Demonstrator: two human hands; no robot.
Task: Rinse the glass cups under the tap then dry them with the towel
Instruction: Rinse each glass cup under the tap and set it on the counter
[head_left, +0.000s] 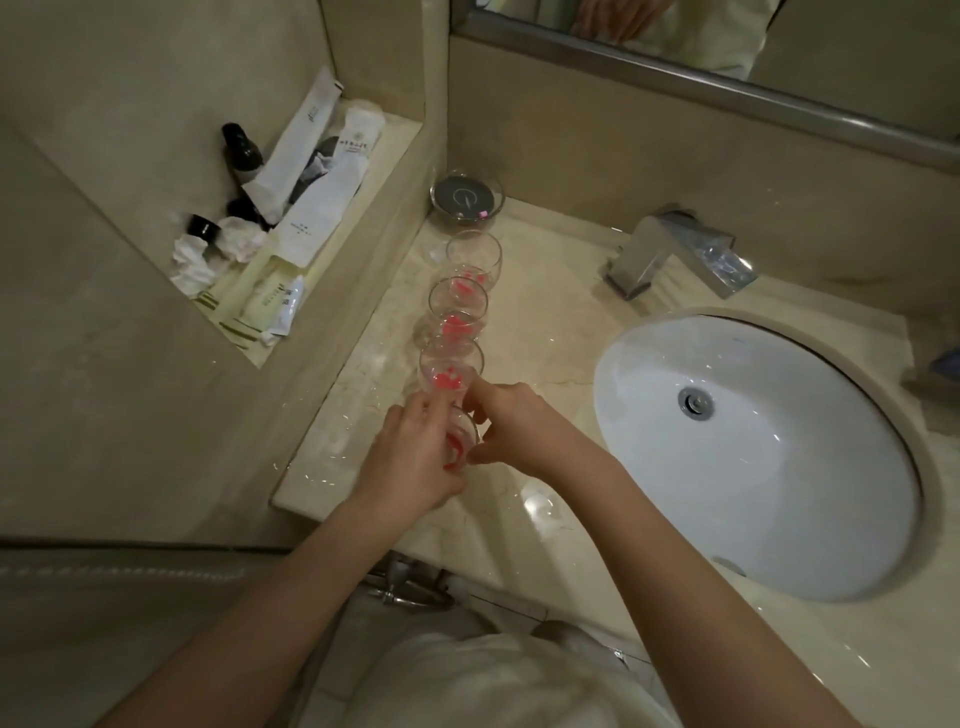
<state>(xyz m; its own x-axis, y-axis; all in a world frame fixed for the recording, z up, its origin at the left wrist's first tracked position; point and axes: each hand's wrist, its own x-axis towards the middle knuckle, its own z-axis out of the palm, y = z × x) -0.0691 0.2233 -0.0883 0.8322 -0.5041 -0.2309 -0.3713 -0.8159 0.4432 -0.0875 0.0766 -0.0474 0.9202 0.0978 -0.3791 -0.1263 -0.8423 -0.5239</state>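
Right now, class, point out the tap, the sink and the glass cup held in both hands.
tap (680, 249): head view, on its metal body.
sink (810, 519): head view, on the bare white bowl.
glass cup (464, 432): head view, on its rim between the hands.

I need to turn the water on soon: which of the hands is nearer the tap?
Right. The right hand is on the tap's side of the nearest glass cup, pinching it; the left hand grips that cup from the far side.
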